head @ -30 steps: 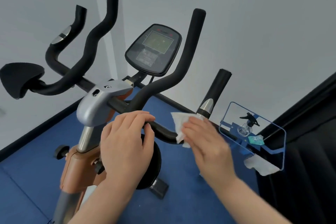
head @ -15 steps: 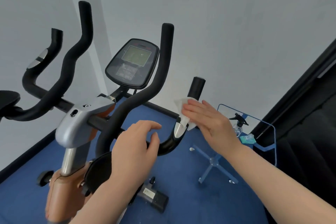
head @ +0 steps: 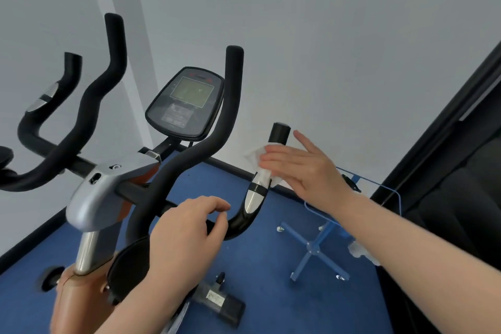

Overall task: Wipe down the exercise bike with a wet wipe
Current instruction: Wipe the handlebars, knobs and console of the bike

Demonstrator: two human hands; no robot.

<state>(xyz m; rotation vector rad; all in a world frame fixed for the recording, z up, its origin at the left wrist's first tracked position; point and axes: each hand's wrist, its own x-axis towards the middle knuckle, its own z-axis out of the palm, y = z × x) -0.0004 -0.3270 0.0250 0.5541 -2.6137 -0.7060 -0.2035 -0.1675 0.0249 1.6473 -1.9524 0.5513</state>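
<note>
A blue floor (head: 265, 266) meets pale grey walls (head: 339, 35) along a dark skirting strip (head: 27, 247). A blue stand (head: 314, 248) with a cross-shaped, castored base stands on the floor at right, near a black curtain (head: 461, 198).

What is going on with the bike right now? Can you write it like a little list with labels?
place: room with blue floor and pale wall
bike: exercise bike, black handlebars, screen in the middle
wipe: white wet wipe wrapped around the short right grip
right hand: right hand pressing the wipe against that grip, fingers flat
left hand: left hand over the curved black bar, fingers loosely curled
nearby: blue stand on wheels, right of the bike
job: wiping under way
</note>
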